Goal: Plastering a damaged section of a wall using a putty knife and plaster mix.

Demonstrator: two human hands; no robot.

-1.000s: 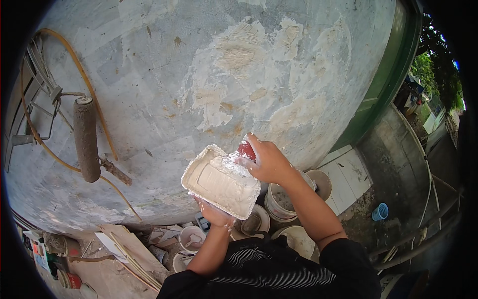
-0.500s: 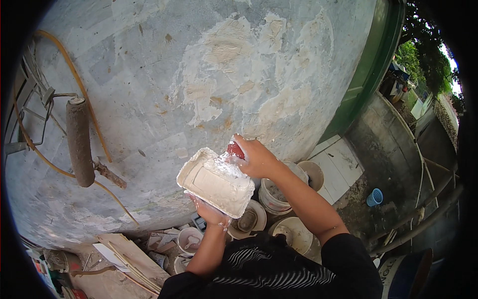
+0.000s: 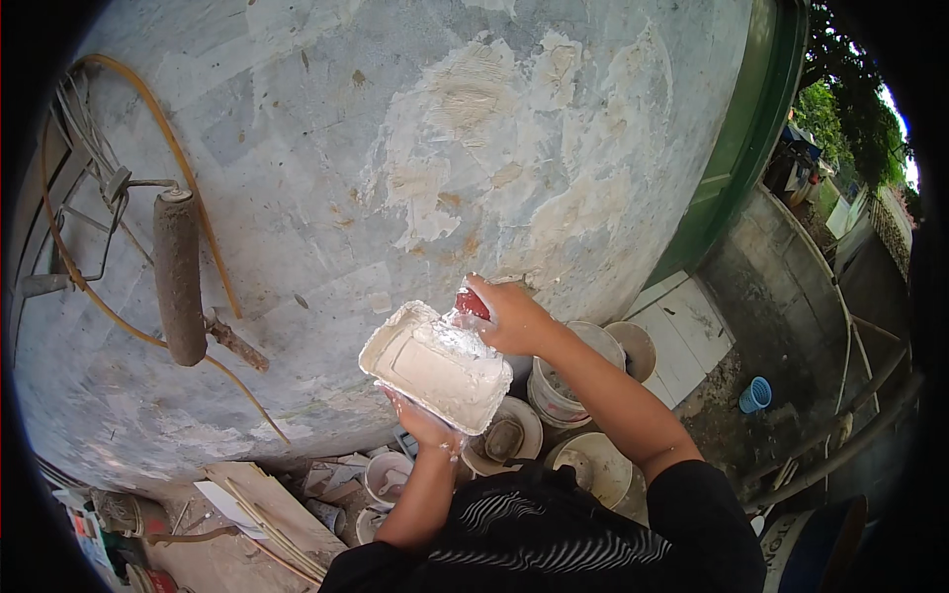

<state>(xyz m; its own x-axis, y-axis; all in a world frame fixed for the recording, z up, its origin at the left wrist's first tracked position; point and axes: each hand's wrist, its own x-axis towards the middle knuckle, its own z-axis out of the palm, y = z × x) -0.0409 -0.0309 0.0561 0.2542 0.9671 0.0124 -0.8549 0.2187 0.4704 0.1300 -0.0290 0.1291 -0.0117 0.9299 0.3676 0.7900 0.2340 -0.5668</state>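
A shallow rectangular tray (image 3: 386,331), its rim crusted with cream paste (image 3: 435,368), was held at the centre of the frame by the left hand (image 3: 420,422), clasped to its lower edge with the fingers partly hidden. A smooth red handle (image 3: 473,304) was clamped in the right hand (image 3: 511,316) by the tray's upper right corner, where whiter, lumpier paste was gathered. Behind, the grey wall (image 3: 287,188) was blotched with rough, ridged patches. At left, a cylindrical, coarse-surfaced roller (image 3: 178,282) was seen; at lower centre, round buckets (image 3: 556,403) were grouped.
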